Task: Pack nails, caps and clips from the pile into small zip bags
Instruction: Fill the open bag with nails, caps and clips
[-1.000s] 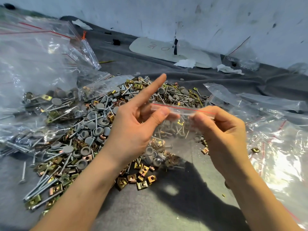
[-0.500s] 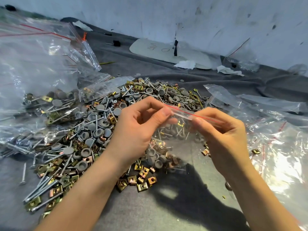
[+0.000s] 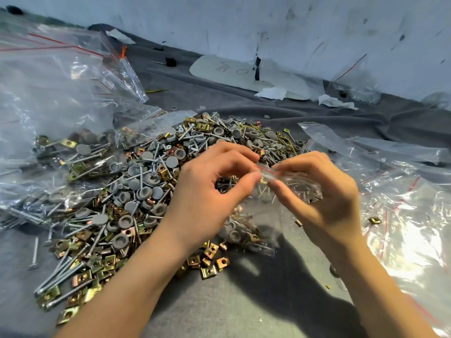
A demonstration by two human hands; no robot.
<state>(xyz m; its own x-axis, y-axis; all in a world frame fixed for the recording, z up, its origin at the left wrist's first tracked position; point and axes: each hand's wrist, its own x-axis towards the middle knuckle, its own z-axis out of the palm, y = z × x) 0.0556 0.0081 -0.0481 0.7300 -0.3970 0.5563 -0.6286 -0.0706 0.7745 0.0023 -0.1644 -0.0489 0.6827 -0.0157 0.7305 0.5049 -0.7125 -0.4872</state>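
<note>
Head view, nearest first: my left hand (image 3: 207,191) and right hand (image 3: 324,198) meet above the middle of the cloth-covered tabletop (image 3: 231,308), both holding one small zip bag (image 3: 290,189). Each hand pinches the bag's mouth between thumb and forefinger, the fingers (image 3: 252,178) narrow and the two pinches almost touching. The red seal strip (image 3: 267,170) shows only as a short run between them. Its long axis lies left to right and dips slightly towards the right hand, so neither hand is nearer.

The bag is thin, clear, crinkled film. It is blurred, and its belly sags towards the near edge with thin nails and some caps showing inside. I judge the next move to be pressing that strip shut along its length — any slide has to follow that line.

Beyond and to the left lies the pile (image 3: 146,167), made up of brass-coloured square clips (image 3: 207,262), long bright threaded nails (image 3: 63,272) and dull grey round caps (image 3: 127,220). Large bags (image 3: 48,106) of the same parts slump at the left edge. Empty bags (image 3: 402,211) glare at the right edge, and a white board (image 3: 244,74) lies at the far edge.
</note>
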